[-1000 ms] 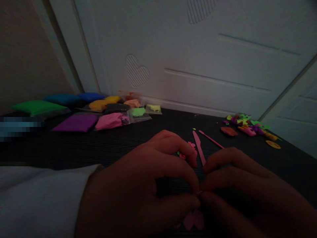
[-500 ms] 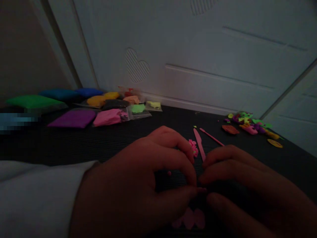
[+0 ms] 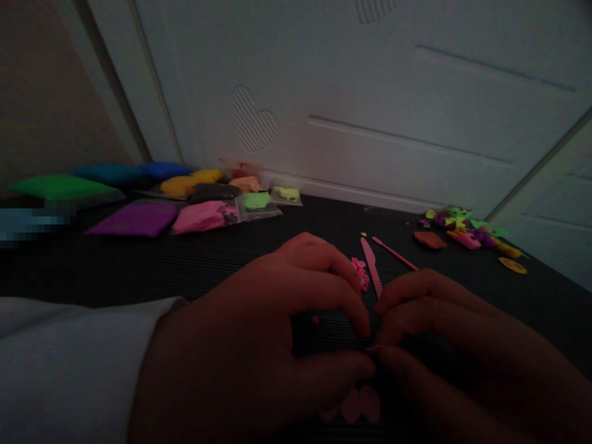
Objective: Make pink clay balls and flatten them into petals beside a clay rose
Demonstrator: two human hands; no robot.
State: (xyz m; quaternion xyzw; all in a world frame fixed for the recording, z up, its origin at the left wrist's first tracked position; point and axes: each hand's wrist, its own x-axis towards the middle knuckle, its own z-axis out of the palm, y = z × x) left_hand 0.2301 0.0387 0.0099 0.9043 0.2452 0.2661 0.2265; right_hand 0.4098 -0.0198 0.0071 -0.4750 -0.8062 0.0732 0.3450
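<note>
My right hand pinches a tiny piece of pink clay between thumb and forefinger. Around that piece, the thumb and forefinger of my left hand are curved with a small gap between their tips. Below the fingertips, flattened pink clay petals lie on the dark table, partly covered by my left thumb. A small pink clay ball shows through the loop of my left hand. Behind the left fingers is a cluster of small pink clay flowers, partly hidden.
A pink plastic knife and a thin pink modelling stick lie beyond my right hand. Bags of coloured clay, including a purple one and a pink one, stand back left. Several colourful clay figures sit far right, beside a brown piece.
The pink piece passed from my left fingertips to my right ones, and the left fingers parted. The small pink ball came into sight. The view shifted slightly.
</note>
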